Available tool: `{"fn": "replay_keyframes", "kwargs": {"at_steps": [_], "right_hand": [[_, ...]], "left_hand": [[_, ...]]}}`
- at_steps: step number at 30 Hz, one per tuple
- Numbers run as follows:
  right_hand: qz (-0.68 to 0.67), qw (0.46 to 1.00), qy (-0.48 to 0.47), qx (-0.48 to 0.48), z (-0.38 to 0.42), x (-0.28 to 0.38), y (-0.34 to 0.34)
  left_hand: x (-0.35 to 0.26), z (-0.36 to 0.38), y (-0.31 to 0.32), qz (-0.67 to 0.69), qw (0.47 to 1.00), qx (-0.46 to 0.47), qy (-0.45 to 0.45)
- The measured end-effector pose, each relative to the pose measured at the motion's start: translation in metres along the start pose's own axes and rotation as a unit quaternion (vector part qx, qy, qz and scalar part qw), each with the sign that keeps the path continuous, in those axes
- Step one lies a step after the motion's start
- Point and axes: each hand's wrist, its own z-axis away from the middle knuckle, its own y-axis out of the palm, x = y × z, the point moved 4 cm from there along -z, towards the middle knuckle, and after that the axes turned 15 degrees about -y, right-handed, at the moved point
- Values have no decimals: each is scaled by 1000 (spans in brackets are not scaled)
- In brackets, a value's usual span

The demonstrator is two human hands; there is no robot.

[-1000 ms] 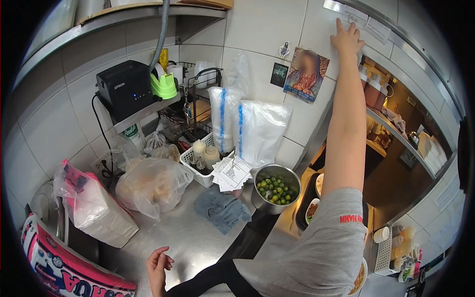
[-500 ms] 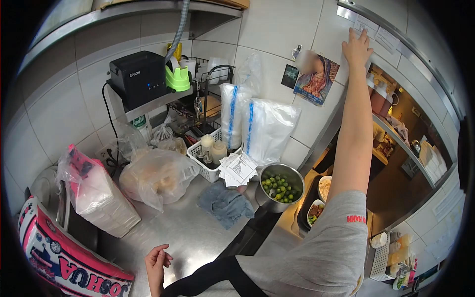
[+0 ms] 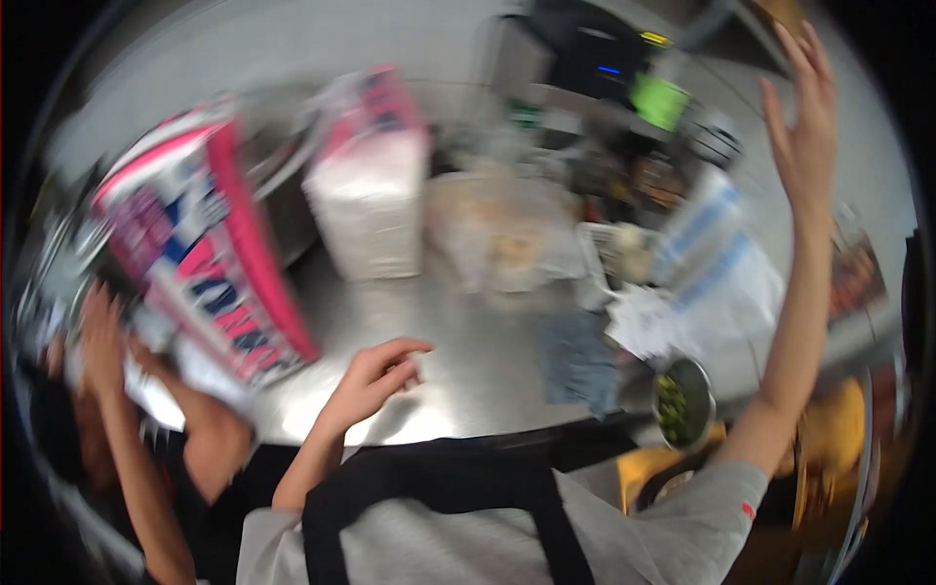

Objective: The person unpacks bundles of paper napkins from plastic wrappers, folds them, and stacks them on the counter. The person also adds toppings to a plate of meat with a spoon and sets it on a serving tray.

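My left hand (image 3: 375, 380) hovers above the steel counter (image 3: 468, 380), its index finger stretched out and the others loosely bent, with nothing visible in it. At the upper right, my right hand (image 3: 804, 127) is raised on an outstretched arm. Its fingers are apart and hold nothing. Below that arm lie clear plastic bags with blue stripes (image 3: 726, 253) and white paper slips (image 3: 643, 322). A metal pot of green limes (image 3: 673, 405) stands near my right elbow. Between the pot and my left hand lies a blue-grey cloth (image 3: 580, 361). Motion blurs the picture.
A large pink-and-white package (image 3: 214, 253) leans at the left, beside a wrapped stack of napkins (image 3: 375, 214). Behind the counter are a plastic bag of food (image 3: 502, 229) and a black printer (image 3: 595, 63). Another person's hand (image 3: 102, 336) shows at far left.
The view has swung left, bringing another person into sight. My right hand has left the paper slips on the wall rail. My left hand stays over the counter.
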Motion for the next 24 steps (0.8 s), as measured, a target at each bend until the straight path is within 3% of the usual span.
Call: {"fn": "replay_keyframes", "kwargs": {"at_steps": [2, 4, 6, 7, 12, 15, 17, 19, 20, 21, 22, 24], "right_hand": [[-68, 997, -9, -42, -18, 44, 20], [-168, 985, -42, -8, -39, 82, 41], [-234, 968, -83, -46, -62, 120, 60], [-271, 957, -92, -51, -71, 136, 77], [-425, 886, -103, -156, -145, 205, 126], [-533, 833, -75, -130, -203, 230, 155], [-599, 797, -48, -61, -239, 250, 175], [-624, 780, -45, -12, -263, 271, 197], [-668, 743, 16, 47, -267, 283, 212], [-705, 698, 76, 106, -266, 296, 224], [-707, 696, 72, 107, -260, 307, 226], [-754, 629, 155, 108, -233, 319, 229]], "left_hand": [[-12, 15, -16, -58, 998, -34, 2], [-29, 37, -39, -102, 988, -98, 69], [-61, 71, -58, -183, 954, -197, 131], [-83, 89, -69, -228, 921, -260, 182], [-143, 155, -126, -218, 783, -517, 267], [-176, 152, -171, -218, 735, -557, 320], [-191, 138, -215, -317, 684, -579, 311], [-191, 117, -256, -288, 720, -587, 233], [-185, 109, -272, -290, 723, -600, 182], [-169, 103, -286, -219, 775, -569, 166], [-152, 99, -296, -146, 819, -535, 149], [-120, 87, -272, 0, 872, -451, 188]]}}
